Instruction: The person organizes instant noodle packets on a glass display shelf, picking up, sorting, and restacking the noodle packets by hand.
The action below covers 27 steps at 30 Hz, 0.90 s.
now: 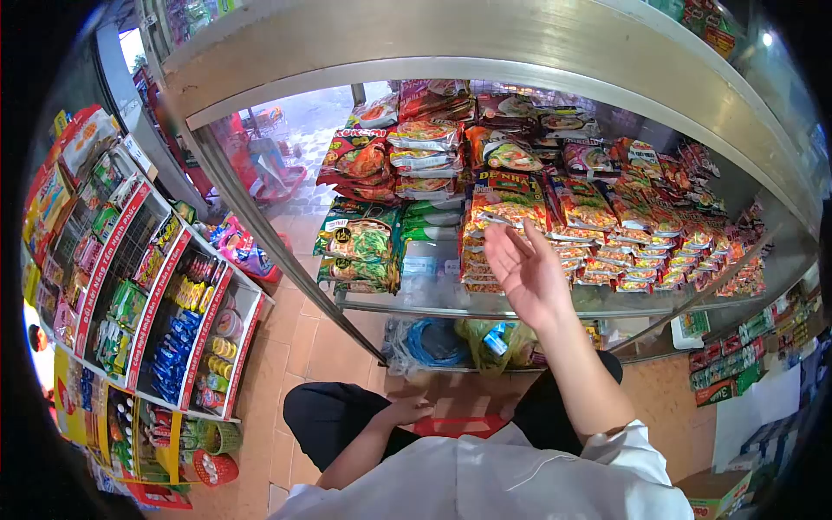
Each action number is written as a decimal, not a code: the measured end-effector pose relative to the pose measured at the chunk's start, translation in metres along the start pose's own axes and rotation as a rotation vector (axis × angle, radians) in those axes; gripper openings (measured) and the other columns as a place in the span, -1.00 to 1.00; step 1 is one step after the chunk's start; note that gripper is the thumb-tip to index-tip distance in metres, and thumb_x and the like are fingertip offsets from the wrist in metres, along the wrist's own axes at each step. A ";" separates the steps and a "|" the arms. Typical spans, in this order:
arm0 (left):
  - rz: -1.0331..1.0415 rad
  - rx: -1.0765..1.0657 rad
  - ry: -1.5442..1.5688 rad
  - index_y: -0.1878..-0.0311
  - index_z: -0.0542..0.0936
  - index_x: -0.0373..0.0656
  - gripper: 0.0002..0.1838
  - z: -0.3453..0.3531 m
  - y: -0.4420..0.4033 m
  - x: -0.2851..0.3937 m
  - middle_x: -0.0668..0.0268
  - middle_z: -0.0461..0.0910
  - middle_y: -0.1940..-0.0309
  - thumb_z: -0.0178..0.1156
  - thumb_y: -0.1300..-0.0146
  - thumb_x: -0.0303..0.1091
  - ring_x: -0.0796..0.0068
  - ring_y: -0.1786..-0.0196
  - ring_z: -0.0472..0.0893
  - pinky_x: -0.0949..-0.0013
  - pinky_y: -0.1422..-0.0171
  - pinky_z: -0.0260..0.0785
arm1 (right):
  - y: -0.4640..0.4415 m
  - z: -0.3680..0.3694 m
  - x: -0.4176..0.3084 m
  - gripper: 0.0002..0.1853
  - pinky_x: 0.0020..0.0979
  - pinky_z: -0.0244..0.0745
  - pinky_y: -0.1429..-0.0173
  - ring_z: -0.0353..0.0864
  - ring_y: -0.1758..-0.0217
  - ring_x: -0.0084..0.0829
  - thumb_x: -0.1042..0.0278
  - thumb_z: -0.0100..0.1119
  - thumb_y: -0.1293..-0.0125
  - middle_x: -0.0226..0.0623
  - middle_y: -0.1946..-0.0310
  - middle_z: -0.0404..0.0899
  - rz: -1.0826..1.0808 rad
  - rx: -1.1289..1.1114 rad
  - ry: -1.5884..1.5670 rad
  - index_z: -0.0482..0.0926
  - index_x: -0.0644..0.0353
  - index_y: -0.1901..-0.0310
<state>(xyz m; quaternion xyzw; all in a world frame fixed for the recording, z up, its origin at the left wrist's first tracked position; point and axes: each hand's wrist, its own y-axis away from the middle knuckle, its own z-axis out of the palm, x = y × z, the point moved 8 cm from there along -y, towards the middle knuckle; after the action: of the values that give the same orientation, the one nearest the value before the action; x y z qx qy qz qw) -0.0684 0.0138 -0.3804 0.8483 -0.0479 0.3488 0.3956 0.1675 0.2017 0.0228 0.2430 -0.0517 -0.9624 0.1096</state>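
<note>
My right hand [527, 270] is raised palm up in front of the stacked instant noodle packets [507, 204] in the display case. Its fingers are apart and slightly curled, with nothing in them; whether the fingertips touch a packet I cannot tell. Low by my thigh, my left hand [407, 411] lies with its fingers stretched out, holding nothing. Green noodle packets [357, 238] are piled on the left of the same shelf, below red noodle packets [360, 160].
The case's metal frame [286, 234] slants down on the left. Under the shelf are a coil of blue hose [432, 342] and a yellowish plastic bag [494, 342]. A tiered snack rack [178, 303] stands left; small boxes [728, 373] are stacked right. I sit on a red stool [459, 425].
</note>
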 end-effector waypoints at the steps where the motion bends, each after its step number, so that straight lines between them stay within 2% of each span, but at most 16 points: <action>1: -0.013 -0.011 -0.022 -0.46 0.56 -0.11 -0.24 -0.002 0.003 0.004 0.04 0.60 -0.40 0.19 -0.48 0.32 0.04 -0.46 0.56 0.14 -0.57 0.34 | -0.006 0.004 0.003 -0.61 -0.18 0.66 -0.41 0.72 -0.26 -0.17 0.14 0.17 -0.63 -0.02 -0.15 0.70 0.078 -0.007 -0.018 0.54 0.36 -0.17; 3: -0.020 -0.021 -0.045 -0.45 0.57 -0.10 -0.25 -0.002 0.006 0.010 0.06 0.60 -0.40 0.19 -0.48 0.31 0.04 -0.45 0.56 0.13 -0.57 0.34 | -0.027 -0.002 -0.001 -0.52 -0.18 0.75 -0.27 0.81 -0.07 -0.29 0.01 0.06 -0.68 -0.07 -0.06 0.76 0.138 0.007 0.080 0.54 0.37 -0.20; 5: 0.086 -0.009 -0.046 -0.44 0.58 -0.10 -0.28 -0.002 0.003 0.016 0.04 0.59 -0.40 0.15 -0.50 0.30 0.04 -0.45 0.56 0.13 -0.56 0.35 | -0.046 -0.013 -0.005 -0.46 -0.19 0.80 -0.12 0.84 0.12 -0.42 -0.08 -0.07 -0.72 -0.17 0.02 0.81 0.176 -0.008 0.221 0.54 0.32 -0.23; 6: 0.087 -0.005 -0.047 -0.44 0.58 -0.10 -0.28 -0.005 0.006 0.023 0.04 0.59 -0.40 0.15 -0.50 0.30 0.04 -0.45 0.56 0.13 -0.56 0.35 | -0.048 -0.014 -0.005 -0.46 -0.19 0.80 -0.12 0.84 0.12 -0.42 -0.08 -0.07 -0.72 -0.17 0.02 0.81 0.174 -0.012 0.222 0.54 0.32 -0.23; 8: 0.272 0.160 0.138 -0.35 0.62 -0.22 -0.41 -0.027 0.025 0.068 0.03 0.70 -0.24 0.23 -0.54 0.08 0.13 -0.30 0.68 0.21 -0.40 0.48 | -0.047 -0.021 -0.007 -0.48 -0.21 0.81 -0.07 0.84 0.13 -0.43 -0.07 -0.10 -0.73 -0.19 0.03 0.81 0.142 -0.003 0.326 0.55 0.29 -0.22; 10: 0.338 0.178 0.232 -0.37 0.61 -0.19 -0.46 -0.044 0.038 0.104 0.11 0.67 -0.29 0.21 -0.58 0.03 0.20 -0.34 0.64 0.25 -0.45 0.44 | -0.038 -0.020 -0.005 -0.51 -0.22 0.81 -0.01 0.83 0.12 -0.39 -0.04 -0.13 -0.73 -0.18 0.02 0.80 0.134 0.005 0.359 0.57 0.27 -0.18; 12: 0.404 0.194 0.326 -0.39 0.60 -0.17 -0.50 -0.061 0.041 0.135 0.20 0.64 -0.33 0.19 -0.61 -0.02 0.28 -0.39 0.60 0.28 -0.50 0.39 | -0.025 -0.018 -0.004 -0.58 -0.21 0.80 -0.01 0.84 0.08 -0.37 -0.01 -0.04 -0.71 -0.19 -0.01 0.80 0.085 -0.027 0.431 0.61 0.21 -0.06; 14: 0.482 0.204 0.450 -0.42 0.57 -0.21 -0.56 -0.079 0.040 0.164 0.24 0.66 -0.28 0.18 -0.64 -0.17 0.37 -0.34 0.62 0.31 -0.49 0.41 | -0.001 -0.010 0.001 -0.59 -0.17 0.79 -0.04 0.82 -0.05 -0.23 -0.01 -0.03 -0.70 -0.14 -0.01 0.78 0.037 -0.002 0.434 0.62 0.19 0.04; 16: 0.539 0.152 0.707 -0.47 0.50 -0.21 -0.54 -0.103 0.055 0.204 0.17 0.66 -0.26 0.09 -0.69 -0.17 0.36 -0.33 0.63 0.25 -0.49 0.42 | 0.019 -0.011 0.008 -0.57 -0.09 0.79 -0.05 0.82 -0.03 -0.22 0.02 -0.03 -0.71 -0.17 0.06 0.73 -0.015 0.015 0.429 0.63 0.22 0.14; 18: 0.563 0.113 0.838 -0.50 0.43 -0.27 -0.43 -0.128 0.067 0.239 0.09 0.65 -0.26 -0.13 -0.74 0.00 0.24 -0.33 0.65 0.12 -0.51 0.43 | 0.036 -0.023 0.014 -0.59 -0.08 0.73 -0.19 0.78 -0.13 -0.17 -0.01 0.02 -0.69 -0.11 -0.01 0.74 -0.061 0.046 0.494 0.61 0.16 0.20; 20: 0.616 0.066 1.105 -0.47 0.42 -0.31 -0.26 -0.142 0.072 0.268 0.06 0.64 -0.28 -0.29 -0.72 0.21 0.12 -0.33 0.65 0.01 -0.55 0.41 | 0.061 -0.019 0.020 -0.56 -0.12 0.69 -0.21 0.77 -0.05 -0.22 0.03 0.01 -0.69 -0.09 0.04 0.74 -0.093 0.014 0.513 0.62 0.20 0.25; 22: 0.735 0.000 1.335 -0.47 0.43 -0.28 -0.17 -0.156 0.088 0.299 0.05 0.60 -0.33 -0.29 -0.66 0.34 0.10 -0.35 0.63 -0.02 -0.55 0.39 | 0.081 -0.021 0.029 -0.56 -0.17 0.67 -0.18 0.76 0.00 -0.25 0.07 0.01 -0.70 -0.10 0.06 0.74 -0.084 -0.046 0.511 0.65 0.27 0.22; 23: 0.840 -0.127 1.360 -0.49 0.43 -0.22 -0.13 -0.158 0.088 0.307 0.15 0.62 -0.33 -0.27 -0.61 0.42 0.15 -0.33 0.65 0.00 -0.46 0.45 | 0.089 -0.023 0.035 -0.57 -0.19 0.66 -0.18 0.76 0.00 -0.26 0.10 0.03 -0.70 -0.11 0.09 0.75 -0.087 -0.070 0.508 0.66 0.29 0.22; 25: 0.766 -0.078 1.534 -0.49 0.44 -0.19 -0.13 -0.165 0.111 0.324 0.18 0.65 -0.26 -0.24 -0.60 0.44 0.17 -0.29 0.66 0.01 -0.36 0.51 | 0.104 -0.028 0.045 -0.58 -0.24 0.65 -0.17 0.76 0.01 -0.32 0.17 0.05 -0.69 -0.16 0.17 0.78 -0.063 -0.090 0.535 0.70 0.34 0.23; 26: 0.776 0.025 1.589 -0.45 0.47 -0.17 -0.25 -0.172 0.117 0.330 0.18 0.67 -0.23 -0.17 -0.64 0.33 0.23 -0.22 0.69 0.07 -0.24 0.57 | 0.110 -0.032 0.048 -0.57 -0.26 0.64 -0.17 0.76 0.03 -0.35 0.18 0.05 -0.69 -0.16 0.17 0.79 -0.070 -0.104 0.642 0.72 0.34 0.25; 27: 0.764 0.048 1.534 -0.44 0.48 -0.18 -0.31 -0.172 0.114 0.324 0.16 0.68 -0.23 -0.13 -0.66 0.25 0.26 -0.20 0.70 0.12 -0.21 0.57 | 0.115 -0.035 0.051 -0.57 -0.29 0.63 -0.17 0.76 0.04 -0.37 0.20 0.05 -0.69 -0.16 0.18 0.80 -0.074 -0.119 0.749 0.73 0.34 0.26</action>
<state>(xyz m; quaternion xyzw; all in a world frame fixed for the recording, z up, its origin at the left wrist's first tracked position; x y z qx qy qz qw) 0.0397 0.1204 -0.0272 0.3116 -0.0419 0.9364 0.1558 0.1619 0.0768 -0.0134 0.5728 0.0568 -0.8116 0.1001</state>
